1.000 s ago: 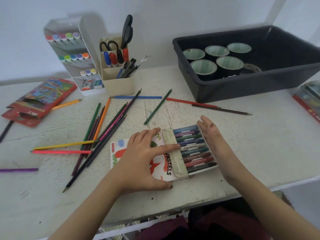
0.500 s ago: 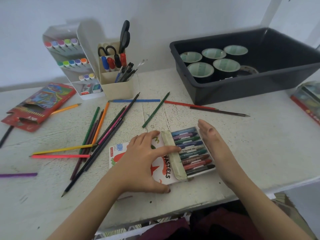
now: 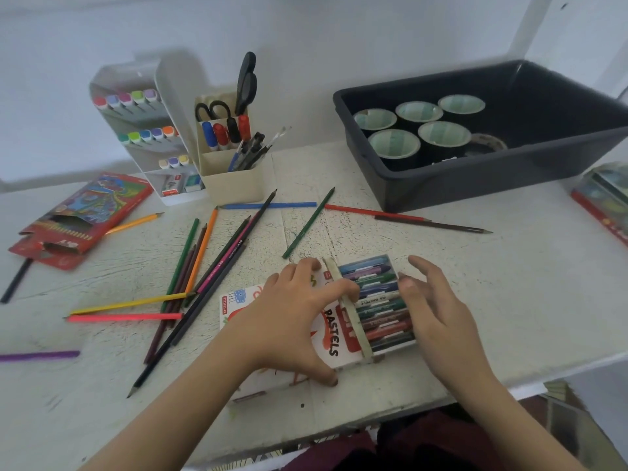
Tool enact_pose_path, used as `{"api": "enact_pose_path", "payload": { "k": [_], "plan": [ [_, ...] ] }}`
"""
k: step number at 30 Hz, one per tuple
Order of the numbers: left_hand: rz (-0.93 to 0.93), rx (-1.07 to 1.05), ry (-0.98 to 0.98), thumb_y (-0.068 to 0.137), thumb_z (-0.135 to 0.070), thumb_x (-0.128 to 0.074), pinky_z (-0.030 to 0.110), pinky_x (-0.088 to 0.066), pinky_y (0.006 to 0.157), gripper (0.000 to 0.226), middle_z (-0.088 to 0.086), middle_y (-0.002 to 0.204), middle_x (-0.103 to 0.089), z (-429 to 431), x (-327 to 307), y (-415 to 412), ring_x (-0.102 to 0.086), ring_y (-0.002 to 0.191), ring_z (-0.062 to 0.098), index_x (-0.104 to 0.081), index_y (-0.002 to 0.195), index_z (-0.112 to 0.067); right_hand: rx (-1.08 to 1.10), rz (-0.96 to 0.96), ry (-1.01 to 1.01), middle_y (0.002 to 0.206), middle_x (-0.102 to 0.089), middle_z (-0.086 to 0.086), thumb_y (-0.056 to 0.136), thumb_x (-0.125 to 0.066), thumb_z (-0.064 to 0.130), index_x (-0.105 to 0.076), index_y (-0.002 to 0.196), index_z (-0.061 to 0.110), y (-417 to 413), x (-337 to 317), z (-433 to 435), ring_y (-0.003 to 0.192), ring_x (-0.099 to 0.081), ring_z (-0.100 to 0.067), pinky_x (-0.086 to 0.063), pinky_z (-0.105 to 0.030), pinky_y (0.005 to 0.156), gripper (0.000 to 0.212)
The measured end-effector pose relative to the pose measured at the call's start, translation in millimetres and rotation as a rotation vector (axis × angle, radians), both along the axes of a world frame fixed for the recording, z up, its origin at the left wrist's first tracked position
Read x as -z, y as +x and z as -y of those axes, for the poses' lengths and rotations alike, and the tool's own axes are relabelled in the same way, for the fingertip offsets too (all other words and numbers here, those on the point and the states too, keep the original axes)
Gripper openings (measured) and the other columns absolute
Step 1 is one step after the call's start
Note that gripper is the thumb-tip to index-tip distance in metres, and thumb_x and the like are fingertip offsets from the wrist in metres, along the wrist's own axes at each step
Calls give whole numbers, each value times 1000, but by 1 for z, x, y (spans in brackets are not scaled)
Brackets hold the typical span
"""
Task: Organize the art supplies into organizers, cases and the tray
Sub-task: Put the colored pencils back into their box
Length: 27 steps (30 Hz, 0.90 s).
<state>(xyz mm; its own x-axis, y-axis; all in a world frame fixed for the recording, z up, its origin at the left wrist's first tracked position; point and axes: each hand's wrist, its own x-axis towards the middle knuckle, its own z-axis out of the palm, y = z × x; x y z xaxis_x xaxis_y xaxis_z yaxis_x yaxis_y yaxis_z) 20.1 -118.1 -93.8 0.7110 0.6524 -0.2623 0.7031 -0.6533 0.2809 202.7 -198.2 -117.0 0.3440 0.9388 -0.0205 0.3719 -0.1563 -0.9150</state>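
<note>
A white oil pastels box [image 3: 334, 338] lies near the table's front edge, its inner tray of several coloured pastels [image 3: 377, 300] slid part way out to the right. My left hand [image 3: 292, 317] grips the box sleeve, thumb at its near edge and fingers over its top. My right hand [image 3: 431, 311] is at the tray's right end, its fingers loosely bent and the thumb touching the tray. Several loose coloured pencils [image 3: 204, 266] lie scattered to the left and behind the box.
A red pencil case [image 3: 81, 219] lies open at far left. A white marker organizer [image 3: 142, 130] and a beige pen holder [image 3: 234, 178] with scissors stand at the back. A black tray [image 3: 492, 164] holds several tape rolls. Another case [image 3: 605, 198] sits at the right edge.
My right hand has turned from a flat palm against the tray's end to bent fingers over it. The pastel tray has slid slightly further into the sleeve.
</note>
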Motion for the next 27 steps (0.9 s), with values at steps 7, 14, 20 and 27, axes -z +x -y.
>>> {"api": "enact_pose_path", "payload": {
  "k": [7, 14, 20, 27],
  "plan": [
    [-3, 24, 8, 56, -60, -77, 36, -19, 108, 90, -7, 144, -8, 1, -1, 4, -12, 131, 15, -20, 125, -57, -36, -249, -41, 87, -67, 27, 97, -41, 34, -43, 127, 38, -9, 4, -2, 80, -58, 18, -44, -3, 59, 31],
    [68, 9, -12, 58, -59, -77, 35, -13, 111, 94, -9, 149, -5, 5, 5, -1, -1, 134, 5, -19, 131, -56, -178, -138, -62, 102, -62, 23, 82, -26, 60, -33, 134, 43, -26, 3, 2, 94, -56, 14, -43, -3, 71, 54],
    [140, -31, 71, 62, -73, -65, 31, 8, 114, 97, -8, 156, -1, 9, 22, -15, 8, 141, 5, -11, 140, -56, -295, 269, 23, 146, -34, 24, 87, -4, 68, -25, 143, 42, -20, 15, 11, 136, -20, 8, -17, -22, 114, 65],
    [18, -73, 207, 60, -93, -38, 49, 20, 111, 100, 4, 155, 25, 20, 34, -22, 26, 141, 26, 17, 137, -60, -461, 798, -120, 154, 18, 14, 80, 25, 68, 3, 147, 31, -1, 26, 17, 137, 31, -3, 26, -48, 108, 79]
  ]
}}
